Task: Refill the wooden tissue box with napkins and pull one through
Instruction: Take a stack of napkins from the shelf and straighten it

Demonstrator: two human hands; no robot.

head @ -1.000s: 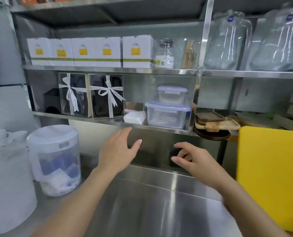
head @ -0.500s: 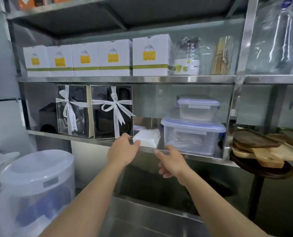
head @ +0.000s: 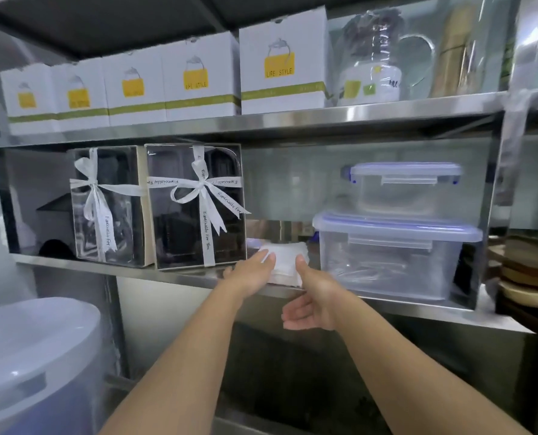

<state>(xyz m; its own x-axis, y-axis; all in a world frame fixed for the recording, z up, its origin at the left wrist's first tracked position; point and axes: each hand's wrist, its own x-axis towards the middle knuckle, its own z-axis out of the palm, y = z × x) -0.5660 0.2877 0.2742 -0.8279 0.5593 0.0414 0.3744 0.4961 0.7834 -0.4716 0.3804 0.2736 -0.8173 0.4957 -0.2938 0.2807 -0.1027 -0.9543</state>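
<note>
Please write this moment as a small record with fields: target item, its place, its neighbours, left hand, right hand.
target item: white folded napkin stack
place: steel shelf, front edge
neighbours: ribbon-tied clear gift box to its left, clear lidded plastic container to its right
left hand: fingers on the stack
right hand: open, thumb against the stack

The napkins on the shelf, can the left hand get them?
Probably yes. The left hand is already touching the napkin stack, which sits at the shelf's front edge with nothing in front of it.
</note>
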